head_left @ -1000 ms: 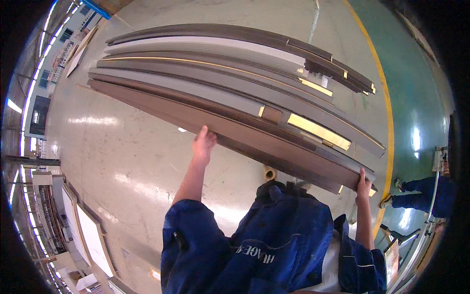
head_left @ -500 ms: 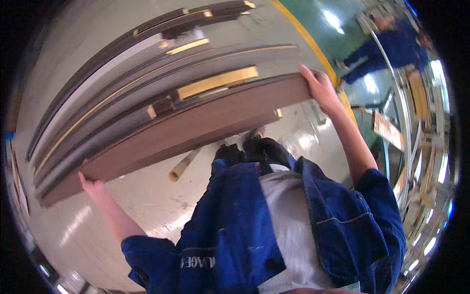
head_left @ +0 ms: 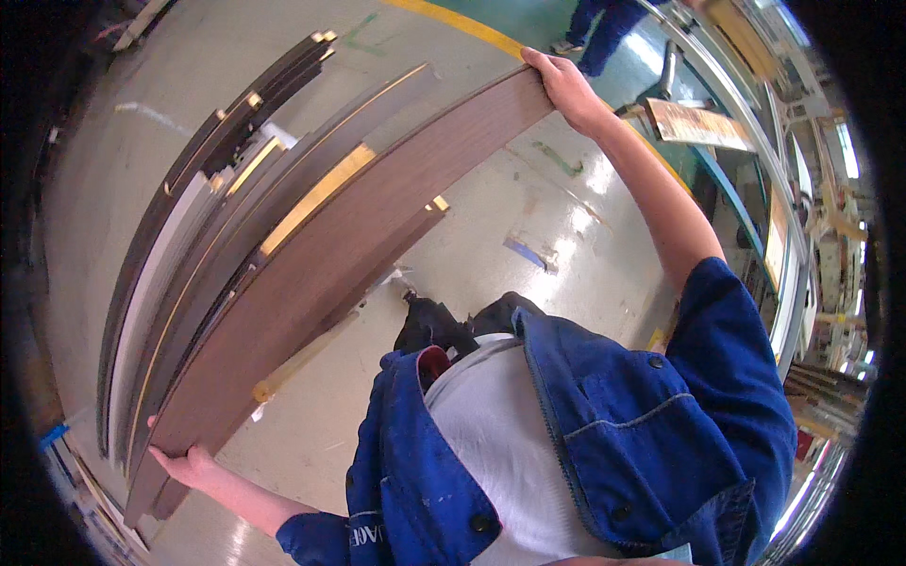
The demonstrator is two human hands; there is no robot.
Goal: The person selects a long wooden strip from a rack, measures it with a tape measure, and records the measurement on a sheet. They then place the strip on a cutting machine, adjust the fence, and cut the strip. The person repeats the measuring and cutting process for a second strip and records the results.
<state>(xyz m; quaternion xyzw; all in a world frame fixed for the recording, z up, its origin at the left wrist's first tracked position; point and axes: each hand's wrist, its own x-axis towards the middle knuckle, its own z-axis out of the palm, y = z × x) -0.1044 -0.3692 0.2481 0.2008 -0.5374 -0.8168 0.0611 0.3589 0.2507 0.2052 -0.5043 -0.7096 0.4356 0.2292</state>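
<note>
A long dark brown wood-grain board (head_left: 368, 184) slants across the view, from lower left to upper right. My right hand (head_left: 571, 92) grips its far right end, thumb on top. Near its lower left end my left hand (head_left: 189, 466) holds the edge, with most of the fingers hidden by the board. Beneath and beside it shows another brown board (head_left: 401, 231) with a pale end. Just left of the held board lie several long dark panels (head_left: 377, 99), some with yellowish edges.
A pale pole (head_left: 283, 373) lies on the floor partly behind the boards. At the right stand a metal frame (head_left: 755, 118) and a worn wooden plank (head_left: 698, 124). Another person's legs (head_left: 604, 28) show at the top, beyond a yellow floor line (head_left: 462, 28). A blue-grey scrap (head_left: 530, 253) lies on the floor.
The board has swung more upright in view, its right end up and leftward, its left end downward. Both hands keep hold of it. The other person has shifted toward the top edge.
</note>
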